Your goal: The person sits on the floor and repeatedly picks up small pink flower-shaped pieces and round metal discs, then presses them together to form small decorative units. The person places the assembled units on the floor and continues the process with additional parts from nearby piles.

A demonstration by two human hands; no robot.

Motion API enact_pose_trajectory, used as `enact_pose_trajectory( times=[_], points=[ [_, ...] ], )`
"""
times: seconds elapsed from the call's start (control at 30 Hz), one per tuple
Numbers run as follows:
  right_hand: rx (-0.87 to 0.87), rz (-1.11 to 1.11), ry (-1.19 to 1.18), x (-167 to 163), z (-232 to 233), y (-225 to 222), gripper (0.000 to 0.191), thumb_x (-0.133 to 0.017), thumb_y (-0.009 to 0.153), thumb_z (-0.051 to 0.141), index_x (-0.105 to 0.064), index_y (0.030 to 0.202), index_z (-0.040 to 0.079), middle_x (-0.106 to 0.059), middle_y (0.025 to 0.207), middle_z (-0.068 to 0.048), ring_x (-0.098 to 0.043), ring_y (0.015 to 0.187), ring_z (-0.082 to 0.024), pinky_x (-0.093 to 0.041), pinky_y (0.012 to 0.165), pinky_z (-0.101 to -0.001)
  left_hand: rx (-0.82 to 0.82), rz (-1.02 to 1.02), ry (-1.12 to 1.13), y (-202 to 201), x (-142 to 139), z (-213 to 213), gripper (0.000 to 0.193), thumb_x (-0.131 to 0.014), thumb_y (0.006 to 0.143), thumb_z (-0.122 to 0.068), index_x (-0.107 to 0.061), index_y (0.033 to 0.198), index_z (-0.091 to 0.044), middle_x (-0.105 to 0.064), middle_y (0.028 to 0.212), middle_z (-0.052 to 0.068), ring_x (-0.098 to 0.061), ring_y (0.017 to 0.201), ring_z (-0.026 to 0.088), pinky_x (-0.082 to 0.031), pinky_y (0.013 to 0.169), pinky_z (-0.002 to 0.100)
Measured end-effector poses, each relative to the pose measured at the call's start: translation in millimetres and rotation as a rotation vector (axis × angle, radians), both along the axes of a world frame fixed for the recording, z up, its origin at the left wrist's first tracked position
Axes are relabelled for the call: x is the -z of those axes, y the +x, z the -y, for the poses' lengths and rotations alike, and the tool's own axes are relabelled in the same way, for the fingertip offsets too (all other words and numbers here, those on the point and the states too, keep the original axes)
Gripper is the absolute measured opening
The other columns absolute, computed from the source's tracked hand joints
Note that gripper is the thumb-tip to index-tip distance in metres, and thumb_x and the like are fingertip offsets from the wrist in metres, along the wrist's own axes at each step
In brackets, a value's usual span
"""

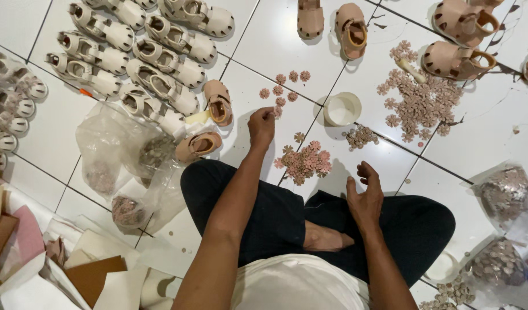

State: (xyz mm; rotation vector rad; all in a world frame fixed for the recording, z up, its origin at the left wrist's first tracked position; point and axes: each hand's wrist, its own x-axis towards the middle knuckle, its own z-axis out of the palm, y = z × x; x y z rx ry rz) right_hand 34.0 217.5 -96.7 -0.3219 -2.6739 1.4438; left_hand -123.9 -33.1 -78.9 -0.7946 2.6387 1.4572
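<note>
Left hand (pixel 261 126) reaches forward, fingertips pinched on small pink flower (pixel 271 113), too small to tell its facing, above floor (pixel 275 40) near flower pile (pixel 303 162). Right hand (pixel 364 198) rests half-open, empty, on knee.

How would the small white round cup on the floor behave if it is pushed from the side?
The white cup looks thin-walled and empty, so probably light. It sits low and wide on smooth glossy tiles, so it would likely slide rather than tip.

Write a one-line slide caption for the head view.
Seated person's left hand places pink flower cutouts on white tile floor; right hand rests on knee.
</note>
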Motion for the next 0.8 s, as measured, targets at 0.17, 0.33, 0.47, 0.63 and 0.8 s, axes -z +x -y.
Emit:
enact_pose_trajectory(
  times=[0.17, 0.33, 0.47, 0.63, 0.8],
  points=[
    [-0.015, -0.001, -0.020, 1.7, 4.1, -2.7, 0.054, -0.069, 0.094, 0.006, -0.052, 0.145, 0.001, -0.068, 0.132, -0.019, -0.068, 0.116, -0.030, -0.055, 0.096, -0.0405, -0.001, -0.080, -0.001, 9.9, 5.8, 16.4, 0.032, -0.057, 0.091, 0.003, -0.066, 0.121, -0.007, -0.074, 0.109, 0.013, -0.073, 0.095, 0.024, -0.059, 0.085, 0.036],
    [-0.028, -0.006, -0.028, 3.0, 5.8, -1.9, 0.056, -0.070, 0.095, 0.007, -0.049, 0.147, 0.001, -0.067, 0.132, -0.020, -0.068, 0.115, -0.030, -0.056, 0.094, -0.0404, 0.139, -0.104, 0.023, 13.7, 5.4, 12.0, 0.054, -0.045, 0.096, 0.008, -0.047, 0.146, -0.014, -0.075, 0.116, 0.013, -0.076, 0.098, 0.026, -0.057, 0.089, 0.038],
    [-0.028, 0.016, -0.016, 3.5, 3.8, -1.4, 0.056, -0.069, 0.095, 0.008, -0.048, 0.147, 0.001, -0.066, 0.132, -0.020, -0.067, 0.115, -0.030, -0.055, 0.094, -0.0404, 0.196, -0.113, -0.004, 12.4, 6.8, 6.0, 0.067, -0.046, 0.095, 0.009, -0.033, 0.155, -0.017, -0.074, 0.122, 0.012, -0.074, 0.104, 0.029, -0.057, 0.090, 0.040],
    [-0.045, 0.046, -0.015, 5.1, 3.2, -2.0, 0.057, -0.069, 0.096, 0.009, -0.048, 0.148, 0.001, -0.066, 0.132, -0.020, -0.067, 0.115, -0.030, -0.055, 0.094, -0.0409, 0.256, -0.135, -0.077, 11.8, 11.3, 5.4, 0.076, -0.047, 0.093, 0.010, -0.025, 0.159, -0.018, -0.073, 0.125, 0.014, -0.070, 0.112, 0.034, -0.055, 0.094, 0.043],
    [-0.056, 0.049, -0.008, 5.5, 5.1, -2.3, 0.057, -0.069, 0.097, 0.010, -0.047, 0.148, 0.001, -0.066, 0.132, -0.020, -0.067, 0.115, -0.031, -0.055, 0.095, -0.0412, 0.365, -0.083, -0.299, 11.4, 6.7, 2.0, 0.078, -0.052, 0.091, 0.006, -0.022, 0.160, -0.016, -0.073, 0.120, 0.015, -0.069, 0.104, 0.037, -0.054, 0.091, 0.048]
  ],
)
